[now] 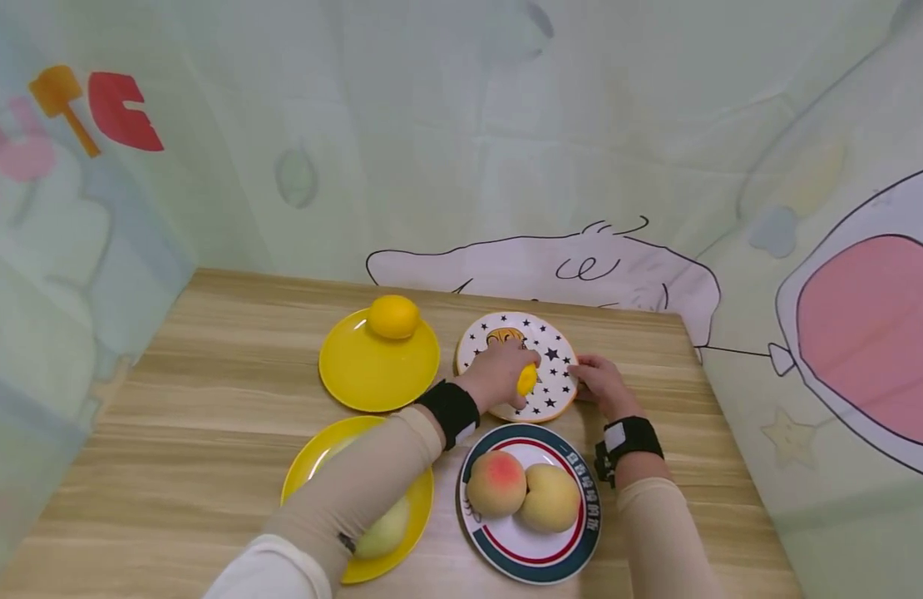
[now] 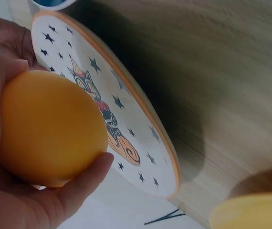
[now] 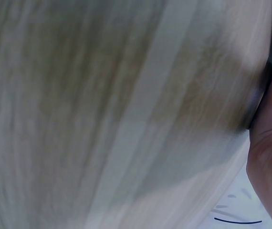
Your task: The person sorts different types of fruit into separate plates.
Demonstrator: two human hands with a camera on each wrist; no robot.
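Note:
My left hand point(image 1: 500, 372) grips a yellow lemon point(image 2: 52, 126) above a white plate with black stars point(image 1: 555, 387). In the left wrist view the thumb and fingers curl round the fruit, and the plate's orange rim and cartoon figure show behind it. At that plate's right edge, my right hand point(image 1: 602, 386) pinches the rim, its thumb side on top and other fingers lower down. Only part of the right hand point(image 3: 268, 152) enters the right wrist view, at its right border.
A second lemon point(image 1: 393, 317) lies on a yellow plate point(image 1: 375, 374) at the back left. Nearer, another yellow plate point(image 1: 300, 474) bears pale fruit point(image 1: 382, 528), partly covered by the left forearm. Two peaches point(image 1: 496, 484) lie on a blue-rimmed plate point(image 1: 536, 572). A printed curtain point(image 1: 461, 150) hangs behind the wooden table point(image 1: 207, 399).

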